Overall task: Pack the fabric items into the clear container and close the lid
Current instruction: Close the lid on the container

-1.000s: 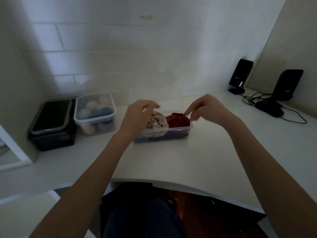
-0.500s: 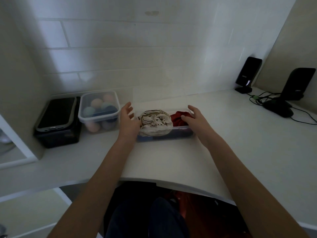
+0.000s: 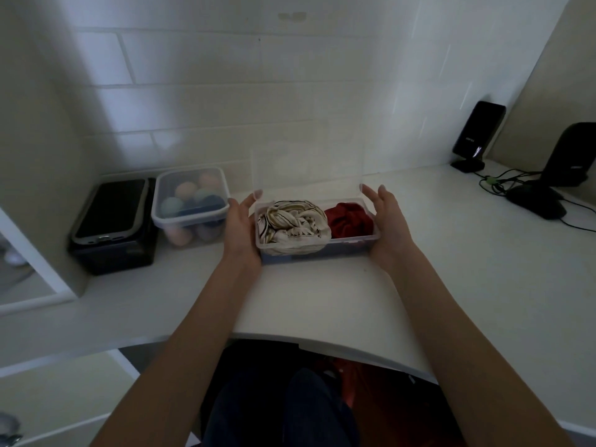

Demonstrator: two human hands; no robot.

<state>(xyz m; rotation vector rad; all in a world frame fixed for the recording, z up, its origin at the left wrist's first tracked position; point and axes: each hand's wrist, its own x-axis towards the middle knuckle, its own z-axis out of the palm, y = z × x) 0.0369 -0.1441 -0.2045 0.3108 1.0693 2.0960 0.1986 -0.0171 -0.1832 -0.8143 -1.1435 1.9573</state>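
A clear container (image 3: 354,241) sits on the white desk in front of me. A cream striped fabric (image 3: 293,222) fills its left part and a red fabric (image 3: 350,219) its right, with a blue fabric (image 3: 338,250) underneath. The clear lid (image 3: 306,172) stands upright over the container's back edge. My left hand (image 3: 240,227) is along the container's left end and my right hand (image 3: 388,221) along its right end. Their fingertips pinch the lid's two lower corners.
A lidded tub of coloured balls (image 3: 190,201) and a black box (image 3: 113,227) stand to the left. Two black speakers (image 3: 477,133) (image 3: 574,150) with cables (image 3: 503,182) are at the far right. The tiled wall is close behind, and the desk's curved front edge (image 3: 322,343) is near me.
My hands dropped from above the fabrics to the container's two ends. The clear lid now stands upright between my fingertips. The view has shifted closer.
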